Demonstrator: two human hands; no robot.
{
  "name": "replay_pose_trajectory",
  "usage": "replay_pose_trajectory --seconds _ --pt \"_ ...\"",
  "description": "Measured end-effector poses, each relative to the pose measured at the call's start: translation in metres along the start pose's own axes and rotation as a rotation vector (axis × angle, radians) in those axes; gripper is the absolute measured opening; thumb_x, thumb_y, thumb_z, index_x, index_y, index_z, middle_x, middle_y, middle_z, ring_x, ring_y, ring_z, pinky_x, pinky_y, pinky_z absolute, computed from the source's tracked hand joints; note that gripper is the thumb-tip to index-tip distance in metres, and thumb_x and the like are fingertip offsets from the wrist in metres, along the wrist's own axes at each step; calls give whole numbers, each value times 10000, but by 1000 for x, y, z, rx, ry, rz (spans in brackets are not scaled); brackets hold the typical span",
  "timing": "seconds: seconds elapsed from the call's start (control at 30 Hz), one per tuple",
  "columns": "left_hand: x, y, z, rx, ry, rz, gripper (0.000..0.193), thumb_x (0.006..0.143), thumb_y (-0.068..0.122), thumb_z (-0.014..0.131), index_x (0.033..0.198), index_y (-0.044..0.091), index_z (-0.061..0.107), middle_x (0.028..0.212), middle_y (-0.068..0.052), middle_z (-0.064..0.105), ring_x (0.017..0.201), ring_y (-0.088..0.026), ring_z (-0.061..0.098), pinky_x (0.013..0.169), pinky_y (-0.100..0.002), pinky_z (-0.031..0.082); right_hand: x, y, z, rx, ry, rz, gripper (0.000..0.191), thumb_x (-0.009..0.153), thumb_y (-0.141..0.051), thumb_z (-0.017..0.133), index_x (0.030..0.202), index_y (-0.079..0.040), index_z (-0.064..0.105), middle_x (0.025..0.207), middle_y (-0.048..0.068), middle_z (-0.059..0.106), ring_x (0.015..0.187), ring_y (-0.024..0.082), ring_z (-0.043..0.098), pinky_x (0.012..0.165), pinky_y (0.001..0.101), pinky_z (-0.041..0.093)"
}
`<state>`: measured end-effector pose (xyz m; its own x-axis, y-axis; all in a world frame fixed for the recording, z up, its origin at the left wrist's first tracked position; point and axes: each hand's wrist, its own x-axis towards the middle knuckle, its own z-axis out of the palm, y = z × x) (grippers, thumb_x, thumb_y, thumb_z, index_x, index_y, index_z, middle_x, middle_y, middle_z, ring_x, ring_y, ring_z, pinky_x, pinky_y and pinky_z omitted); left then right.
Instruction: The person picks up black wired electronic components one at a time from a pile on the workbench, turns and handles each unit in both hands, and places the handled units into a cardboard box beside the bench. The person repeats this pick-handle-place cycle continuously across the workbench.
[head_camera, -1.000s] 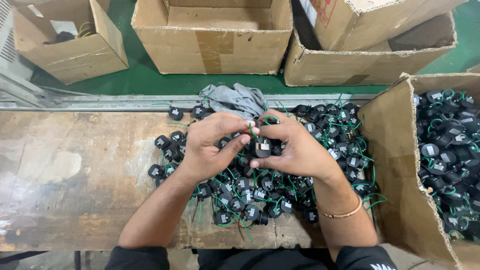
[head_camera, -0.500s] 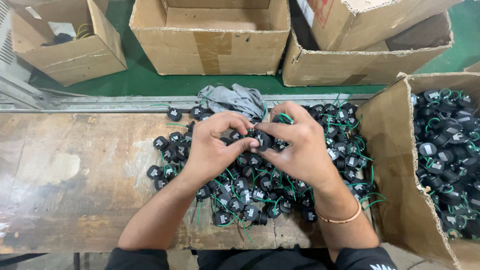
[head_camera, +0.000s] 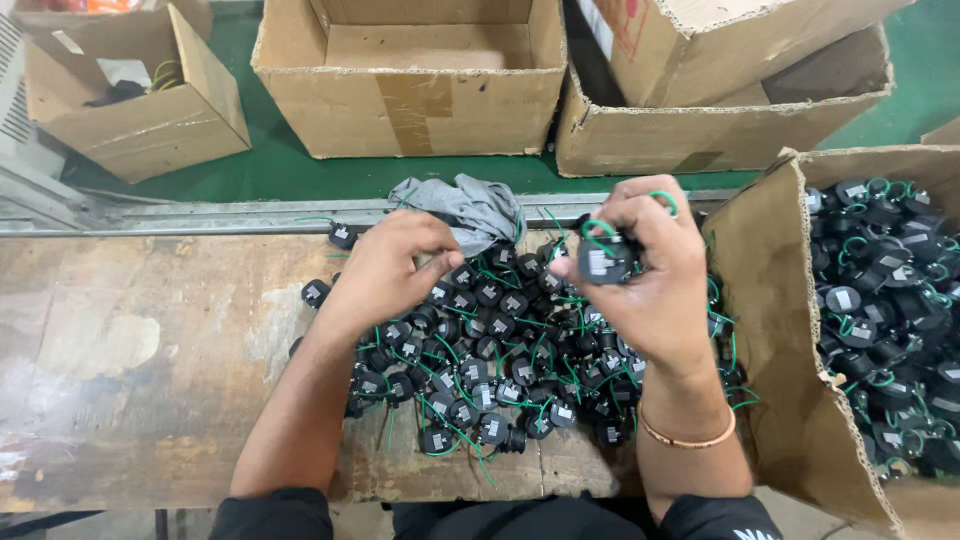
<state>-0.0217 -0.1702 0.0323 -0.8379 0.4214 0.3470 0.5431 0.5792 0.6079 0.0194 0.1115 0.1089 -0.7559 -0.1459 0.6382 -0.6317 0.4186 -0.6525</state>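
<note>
A heap of small black round parts with green wires (head_camera: 490, 350) lies on the worn wooden bench (head_camera: 130, 370). My right hand (head_camera: 655, 280) is raised above the heap's right side and grips one black part (head_camera: 603, 262) with a white label, a green wire looped over my fingers. My left hand (head_camera: 395, 265) hovers over the heap's upper left, fingers curled and pinched together near the parts; nothing clearly shows between them. A crumpled grey cloth (head_camera: 465, 205) lies at the heap's far edge.
A cardboard box (head_camera: 770, 300) full of the same black parts stands at the right end of the bench. Several open cardboard boxes (head_camera: 410, 90) stand on the green floor beyond the bench. A metal rail (head_camera: 200, 215) runs along the bench's far edge.
My hands were together at the heap's middle working one part. Now they have separated: the right hand has lifted to the right with the part, the left stays over the heap.
</note>
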Motion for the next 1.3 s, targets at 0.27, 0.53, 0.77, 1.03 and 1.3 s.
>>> replay_pose_trajectory --seconds 0.27,0.53,0.77,1.03,1.3 --pt "30 -33 41 420 -318 -139 379 898 256 705 1228 73 661 1282 -124 611 1262 -353 510 1004 -467 484 -12 -4 -37 42 118 -5 303 811 -78 933 970 -16 683 1025 60 564 936 165 612 852 280 530" --pt "70 -44 44 438 21 -195 353 882 172 695 1219 73 654 1281 -141 635 1211 -344 589 950 -460 520 -18 -27 -48 92 242 41 272 870 -134 902 963 -16 676 1038 33 553 960 154 607 900 276 515" --pt "38 -38 66 527 -272 -76 263 729 177 784 964 87 705 1093 -127 691 1080 -344 649 796 -492 550 -17 -26 -48 111 283 30 281 875 -165 902 970 -26 677 1040 25 554 958 149 608 908 281 529" --pt "31 -14 11 202 -159 -106 108 807 129 768 912 102 780 863 -146 749 849 -367 713 737 -464 559 -15 -23 -38 91 171 79 322 880 -183 899 1056 -18 686 1123 40 558 949 153 615 871 298 536" --pt "-7 60 -31 -402 195 461 267 810 -14 813 1040 104 748 1131 -71 739 998 -271 722 864 -368 584 -2 -19 17 148 -393 89 664 769 -258 905 1326 -52 607 1092 72 582 971 198 616 862 325 543"
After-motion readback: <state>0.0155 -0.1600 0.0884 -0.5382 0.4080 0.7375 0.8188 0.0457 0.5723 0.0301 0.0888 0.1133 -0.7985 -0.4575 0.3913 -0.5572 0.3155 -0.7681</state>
